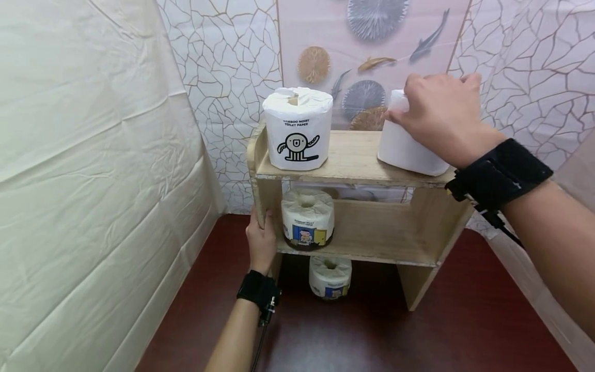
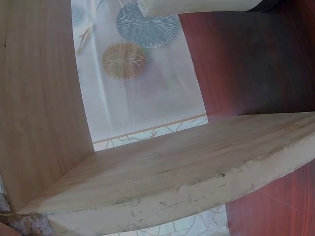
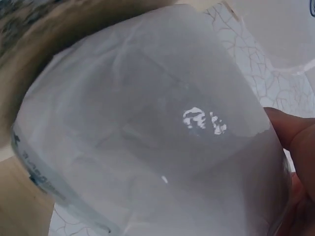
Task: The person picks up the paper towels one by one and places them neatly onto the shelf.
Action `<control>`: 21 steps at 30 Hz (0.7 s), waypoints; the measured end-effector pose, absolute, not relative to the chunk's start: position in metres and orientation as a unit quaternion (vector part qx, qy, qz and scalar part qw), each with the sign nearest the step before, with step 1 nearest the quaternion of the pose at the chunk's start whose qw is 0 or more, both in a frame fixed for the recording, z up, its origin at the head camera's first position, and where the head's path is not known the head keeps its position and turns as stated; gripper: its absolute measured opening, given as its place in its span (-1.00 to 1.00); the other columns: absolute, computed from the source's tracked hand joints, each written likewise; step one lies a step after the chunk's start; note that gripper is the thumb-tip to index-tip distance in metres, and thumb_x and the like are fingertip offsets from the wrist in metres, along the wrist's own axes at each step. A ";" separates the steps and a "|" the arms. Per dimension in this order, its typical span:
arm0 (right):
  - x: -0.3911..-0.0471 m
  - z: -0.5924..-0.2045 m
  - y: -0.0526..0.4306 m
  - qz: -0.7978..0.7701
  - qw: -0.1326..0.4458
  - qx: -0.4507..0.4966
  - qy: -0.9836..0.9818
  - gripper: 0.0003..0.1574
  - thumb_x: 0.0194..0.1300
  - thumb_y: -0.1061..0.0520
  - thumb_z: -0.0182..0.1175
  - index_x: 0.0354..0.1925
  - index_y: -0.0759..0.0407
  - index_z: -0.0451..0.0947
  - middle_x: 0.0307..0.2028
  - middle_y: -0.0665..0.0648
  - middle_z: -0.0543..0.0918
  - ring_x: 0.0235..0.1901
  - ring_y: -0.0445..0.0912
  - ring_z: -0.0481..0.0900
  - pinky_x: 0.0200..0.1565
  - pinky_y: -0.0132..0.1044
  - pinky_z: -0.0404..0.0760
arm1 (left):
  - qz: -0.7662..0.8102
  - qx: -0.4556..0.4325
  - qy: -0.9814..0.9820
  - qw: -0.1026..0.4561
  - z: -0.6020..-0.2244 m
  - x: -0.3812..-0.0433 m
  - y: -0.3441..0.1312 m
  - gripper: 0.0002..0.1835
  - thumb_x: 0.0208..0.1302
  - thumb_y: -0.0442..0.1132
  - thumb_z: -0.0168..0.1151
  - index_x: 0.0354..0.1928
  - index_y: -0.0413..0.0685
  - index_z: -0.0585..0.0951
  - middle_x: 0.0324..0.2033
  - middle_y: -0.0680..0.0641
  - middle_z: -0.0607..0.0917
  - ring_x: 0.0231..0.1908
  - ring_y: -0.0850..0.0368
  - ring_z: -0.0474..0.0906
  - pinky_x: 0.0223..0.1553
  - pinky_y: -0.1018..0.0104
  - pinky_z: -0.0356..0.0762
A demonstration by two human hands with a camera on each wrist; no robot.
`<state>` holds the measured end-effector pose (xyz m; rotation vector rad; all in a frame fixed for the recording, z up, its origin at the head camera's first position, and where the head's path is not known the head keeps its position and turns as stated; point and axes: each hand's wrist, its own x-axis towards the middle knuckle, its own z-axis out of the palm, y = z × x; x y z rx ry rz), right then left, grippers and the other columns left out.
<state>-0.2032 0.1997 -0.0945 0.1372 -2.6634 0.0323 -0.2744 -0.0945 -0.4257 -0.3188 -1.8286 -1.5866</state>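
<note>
My right hand (image 1: 441, 111) grips a white-wrapped toilet roll (image 1: 409, 147) from above, at the right end of the top board of a small wooden shelf (image 1: 353, 178). In the right wrist view that roll (image 3: 147, 123) fills most of the picture, with the thumb (image 3: 290, 128) against its side. My left hand (image 1: 261, 240) holds the shelf's left side panel, thumb and fingers on either side of its front edge. In the left wrist view the panel (image 2: 197, 182) shows, with only a sliver of the hand at the lower left corner.
A toilet roll with a black cartoon figure (image 1: 297, 132) stands at the top board's left end. Another printed roll (image 1: 308, 222) sits on the middle board, and a third (image 1: 330, 279) underneath. The shelf stands on a dark red table (image 1: 297, 341) between pale cloth walls (image 1: 93, 206).
</note>
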 end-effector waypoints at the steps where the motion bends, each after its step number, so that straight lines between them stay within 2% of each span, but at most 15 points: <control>1: -0.202 -0.094 0.201 0.017 0.238 0.052 -0.970 -0.37 0.55 -0.24 0.19 -0.15 0.37 0.47 -0.24 0.47 0.60 -0.17 0.39 0.50 0.08 0.47 0.11 | -0.610 -0.123 -0.703 0.344 -0.426 -0.274 -0.094 -0.48 0.66 -0.32 0.05 0.55 -0.28 0.32 -0.40 -0.43 0.58 -0.70 0.32 0.12 -0.55 0.32 0.17; 7: -0.197 -0.094 0.209 0.044 0.245 0.067 -0.966 -0.22 0.53 -0.25 0.22 0.25 0.42 0.49 0.06 0.55 0.63 0.06 0.40 0.50 0.14 0.47 0.08 | -0.605 -0.128 -0.703 0.352 -0.428 -0.275 -0.097 -0.49 0.67 -0.23 0.08 0.55 -0.15 0.37 -0.47 -0.33 0.59 -0.72 0.28 0.12 -0.56 0.32 0.19; 12: -0.193 -0.100 0.215 0.057 0.256 0.091 -0.961 -0.25 0.54 -0.19 0.24 0.23 0.47 0.50 0.10 0.54 0.63 0.13 0.38 0.50 0.19 0.50 0.07 | -0.602 -0.135 -0.704 0.352 -0.428 -0.275 -0.097 -0.48 0.68 -0.13 0.07 0.56 -0.07 0.37 -0.53 -0.26 0.54 -0.72 0.23 0.14 -0.55 0.30 0.21; 14: -0.191 -0.102 0.217 0.062 0.261 0.099 -0.958 -0.27 0.53 -0.18 0.27 0.22 0.47 0.51 0.11 0.53 0.63 0.14 0.38 0.50 0.22 0.49 0.07 | -0.601 -0.139 -0.703 0.353 -0.428 -0.275 -0.097 -0.48 0.68 -0.10 0.06 0.56 -0.05 0.37 -0.44 -0.28 0.62 -0.70 0.22 0.19 -0.53 0.29 0.25; 17: -0.188 -0.104 0.219 0.070 0.265 0.107 -0.956 -0.28 0.52 -0.16 0.29 0.24 0.45 0.52 0.13 0.53 0.63 0.16 0.39 0.50 0.25 0.48 0.06 | -0.599 -0.142 -0.702 0.358 -0.429 -0.275 -0.097 -0.48 0.68 -0.08 0.07 0.56 -0.01 0.38 -0.20 -0.30 0.74 -0.66 0.18 0.28 -0.47 0.26 0.34; 19: -0.186 -0.105 0.221 0.071 0.267 0.110 -0.955 -0.28 0.52 -0.15 0.30 0.26 0.43 0.52 0.16 0.53 0.62 0.18 0.40 0.48 0.27 0.47 0.06 | -0.599 -0.142 -0.699 0.363 -0.430 -0.276 -0.097 -0.49 0.68 -0.09 0.08 0.55 0.01 0.40 -0.01 -0.29 0.76 -0.63 0.13 0.34 -0.43 0.24 0.39; 21: -0.185 -0.105 0.222 0.069 0.268 0.116 -0.954 -0.29 0.52 -0.13 0.30 0.28 0.42 0.51 0.18 0.53 0.61 0.20 0.42 0.47 0.29 0.47 0.05 | -0.601 -0.140 -0.697 0.365 -0.431 -0.277 -0.098 -0.50 0.68 -0.09 0.08 0.55 0.04 0.41 0.04 -0.28 0.75 -0.60 0.07 0.39 -0.39 0.22 0.42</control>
